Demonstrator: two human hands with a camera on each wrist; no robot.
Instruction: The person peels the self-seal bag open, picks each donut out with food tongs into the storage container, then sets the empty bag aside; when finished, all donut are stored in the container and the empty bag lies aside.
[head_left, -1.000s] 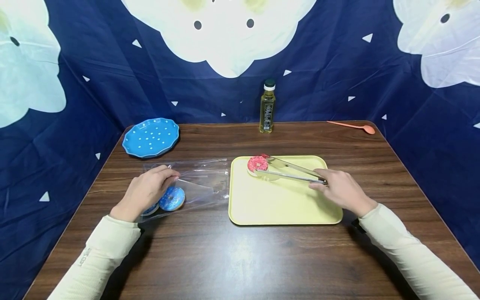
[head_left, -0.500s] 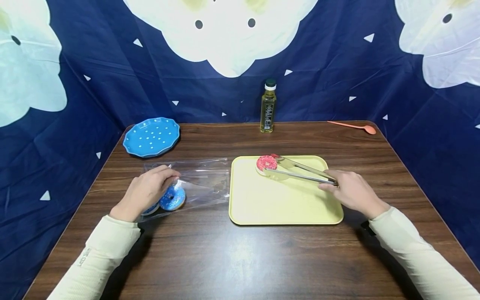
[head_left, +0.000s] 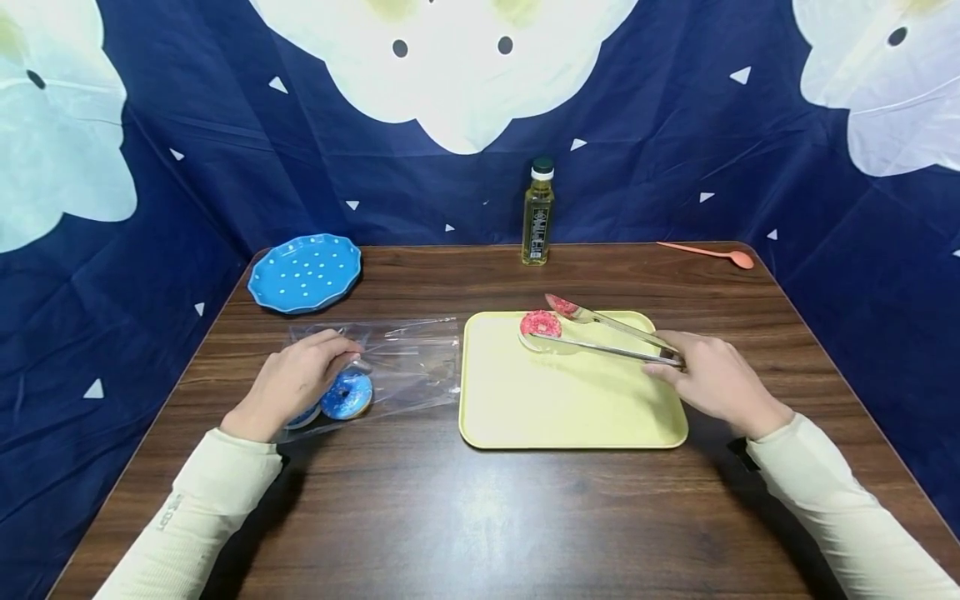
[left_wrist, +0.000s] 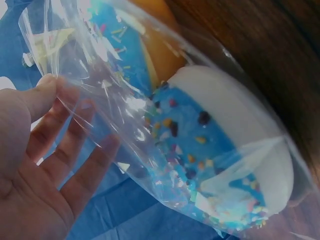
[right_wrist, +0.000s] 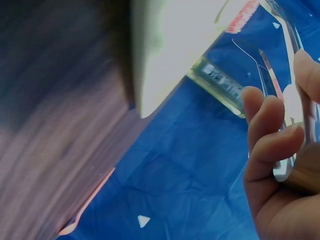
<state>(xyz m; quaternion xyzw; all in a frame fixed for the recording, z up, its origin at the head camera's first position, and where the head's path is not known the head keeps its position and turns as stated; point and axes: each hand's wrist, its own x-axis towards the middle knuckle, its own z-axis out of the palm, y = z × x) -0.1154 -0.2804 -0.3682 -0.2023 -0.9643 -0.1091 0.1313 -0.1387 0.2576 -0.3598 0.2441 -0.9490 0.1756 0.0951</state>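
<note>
Tongs stand spread in the right hand, a pink, pale-based donut at their tips on the tray. The left hand pinches a clear bag, sprinkled blue donuts inside beside its fingers.

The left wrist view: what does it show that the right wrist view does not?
Left wrist only: the left hand pinching a clear bag around two blue donuts.
Right wrist only: an orange spoon, part of a pink donut, and the right hand holding metal tongs.
Both: the wooden table and the blue cloth with white triangles.
A yellow shape in the left view is too unclear to match with the right view's tray or bottle.
</note>
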